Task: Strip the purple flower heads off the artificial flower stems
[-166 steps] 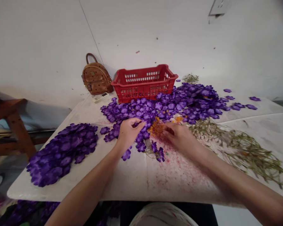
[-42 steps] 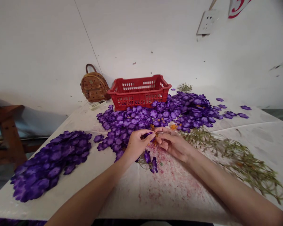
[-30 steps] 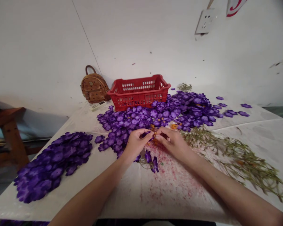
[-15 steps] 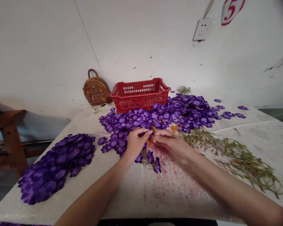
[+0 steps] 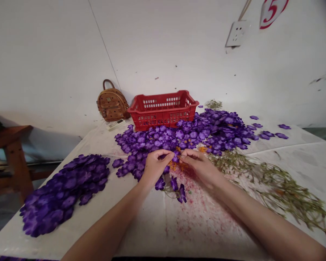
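Observation:
Over the middle of the table, my left hand (image 5: 158, 165) pinches a purple artificial flower (image 5: 176, 157) at its edge with thumb and forefinger. Close against the flower's other side is my right hand (image 5: 198, 163), its fingertips pressed together; what they grip is too small to make out. Small yellow flower centres (image 5: 176, 166) lie scattered beneath both hands. Just in front of them, a thin green stem with a few purple flowers (image 5: 181, 193) on it rests on the cloth. Behind the hands spreads a large heap of loose purple flowers (image 5: 220, 127).
A second purple flower pile (image 5: 67, 192) lies on the left of the white-covered table (image 5: 141, 232). Bare green stems (image 5: 282, 185) are heaped at the right. A red plastic basket (image 5: 163, 117), a brown backpack (image 5: 112, 103) and a remote control (image 5: 116, 124) stand or lie along the back.
A purple flower now shows between my fingertips, where it was not clear before. My right fingers have curled in more tightly. The view has shifted slightly.

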The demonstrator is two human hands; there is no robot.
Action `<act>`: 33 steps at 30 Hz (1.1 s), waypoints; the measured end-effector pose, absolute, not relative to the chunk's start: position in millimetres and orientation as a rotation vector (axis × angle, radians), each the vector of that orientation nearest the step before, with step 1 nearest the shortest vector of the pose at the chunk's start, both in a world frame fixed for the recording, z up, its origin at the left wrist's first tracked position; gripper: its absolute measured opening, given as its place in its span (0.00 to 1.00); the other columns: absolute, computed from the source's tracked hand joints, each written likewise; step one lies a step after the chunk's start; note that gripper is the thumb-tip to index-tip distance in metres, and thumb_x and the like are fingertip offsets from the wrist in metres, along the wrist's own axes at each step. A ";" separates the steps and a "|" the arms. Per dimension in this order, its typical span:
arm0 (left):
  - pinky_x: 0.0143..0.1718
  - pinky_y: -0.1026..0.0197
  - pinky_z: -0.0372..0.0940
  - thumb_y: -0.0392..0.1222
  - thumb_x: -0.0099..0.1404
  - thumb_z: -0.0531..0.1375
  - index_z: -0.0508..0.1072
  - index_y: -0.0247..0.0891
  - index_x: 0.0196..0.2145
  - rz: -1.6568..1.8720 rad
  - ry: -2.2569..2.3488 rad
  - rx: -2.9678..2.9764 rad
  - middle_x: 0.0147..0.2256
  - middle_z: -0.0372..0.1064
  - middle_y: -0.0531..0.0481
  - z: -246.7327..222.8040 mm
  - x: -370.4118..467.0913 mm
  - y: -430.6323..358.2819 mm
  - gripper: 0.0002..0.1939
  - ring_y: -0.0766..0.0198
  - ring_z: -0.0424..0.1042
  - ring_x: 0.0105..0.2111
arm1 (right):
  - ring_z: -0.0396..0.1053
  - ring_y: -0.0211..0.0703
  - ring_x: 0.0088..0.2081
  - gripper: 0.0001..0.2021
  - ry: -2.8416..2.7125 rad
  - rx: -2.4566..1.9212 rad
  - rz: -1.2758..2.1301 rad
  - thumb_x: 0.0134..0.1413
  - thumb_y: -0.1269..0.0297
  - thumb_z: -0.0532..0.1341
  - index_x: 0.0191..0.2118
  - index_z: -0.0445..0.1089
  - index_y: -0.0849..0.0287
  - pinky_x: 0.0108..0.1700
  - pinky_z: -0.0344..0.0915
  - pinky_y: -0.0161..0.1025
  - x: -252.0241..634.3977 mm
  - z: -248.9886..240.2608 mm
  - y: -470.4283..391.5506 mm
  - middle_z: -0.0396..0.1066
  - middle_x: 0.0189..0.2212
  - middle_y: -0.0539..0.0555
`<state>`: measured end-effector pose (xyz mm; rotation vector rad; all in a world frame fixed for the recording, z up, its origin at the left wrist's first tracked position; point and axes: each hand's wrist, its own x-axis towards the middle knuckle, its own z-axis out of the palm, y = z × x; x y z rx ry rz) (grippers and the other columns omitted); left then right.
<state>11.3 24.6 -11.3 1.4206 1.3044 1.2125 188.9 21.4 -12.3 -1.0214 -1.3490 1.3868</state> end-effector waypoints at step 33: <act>0.43 0.58 0.71 0.47 0.66 0.63 0.84 0.38 0.40 1.208 1.276 1.514 0.39 0.82 0.46 -9.6 14.3 18.8 0.13 0.56 0.78 0.40 | 0.62 0.42 0.33 0.14 -1.113 -0.851 1.739 0.47 0.59 0.71 0.25 0.65 0.55 0.41 0.61 0.41 193.4 -8.7 22.8 0.62 0.26 0.48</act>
